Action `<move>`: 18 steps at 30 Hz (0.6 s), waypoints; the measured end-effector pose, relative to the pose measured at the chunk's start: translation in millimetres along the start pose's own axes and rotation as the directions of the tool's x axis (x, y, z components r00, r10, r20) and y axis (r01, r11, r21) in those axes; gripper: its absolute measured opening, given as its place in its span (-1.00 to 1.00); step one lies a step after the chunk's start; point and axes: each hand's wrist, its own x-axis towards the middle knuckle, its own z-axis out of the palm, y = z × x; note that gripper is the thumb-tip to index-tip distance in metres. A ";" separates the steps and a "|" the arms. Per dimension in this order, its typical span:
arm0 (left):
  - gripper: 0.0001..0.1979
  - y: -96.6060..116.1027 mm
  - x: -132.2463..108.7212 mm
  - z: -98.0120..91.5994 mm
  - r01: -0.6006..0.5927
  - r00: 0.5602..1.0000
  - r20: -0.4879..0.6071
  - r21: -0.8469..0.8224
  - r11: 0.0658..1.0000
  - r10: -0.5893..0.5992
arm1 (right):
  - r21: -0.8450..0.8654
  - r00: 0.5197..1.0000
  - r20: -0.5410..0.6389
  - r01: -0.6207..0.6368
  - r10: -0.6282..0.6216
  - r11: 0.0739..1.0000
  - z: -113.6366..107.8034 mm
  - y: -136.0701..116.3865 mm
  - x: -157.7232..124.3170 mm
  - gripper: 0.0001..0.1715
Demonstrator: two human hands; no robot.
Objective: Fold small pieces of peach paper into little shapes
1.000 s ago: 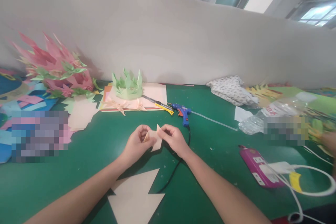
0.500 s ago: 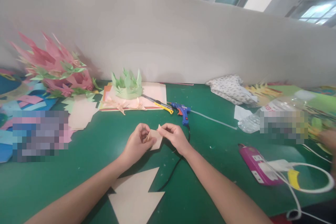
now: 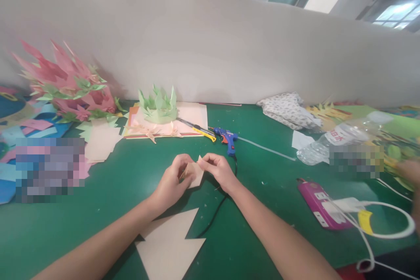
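Between my hands is a small folded piece of cream paper [image 3: 196,178], held just above the green table [image 3: 262,210]. My left hand [image 3: 175,178] is closed on its left side, thumb in front and fingers curled behind. With thumb and forefinger, my right hand [image 3: 216,170] pinches its pointed upper right corner. Below my wrists lie zigzag-edged cream paper pieces [image 3: 172,249]. Just beyond my right hand rests a blue glue gun [image 3: 229,139], its black cord running under my right wrist. A yellow utility knife [image 3: 205,133] lies beside the gun.
A green paper crown [image 3: 159,109] stands on stacked paper sheets at the back. Pink paper flowers [image 3: 70,83] and cut paper fill the left. To the right are a plastic bottle [image 3: 337,138], a purple power strip [image 3: 323,208] with white cables, and another person's hand [image 3: 408,173].
My left fingers have shifted slightly around the folded paper, while my right hand keeps its pinch. The bottle at the right looks sharper; the rest stays almost the same.
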 end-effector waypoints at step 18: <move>-0.73 6.9 -0.6 -2.3 -0.113 0.970 0.218 0.016 0.993 0.107 | -0.037 0.999 0.044 0.033 -0.031 0.999 1.2 -0.7 1.1 -0.83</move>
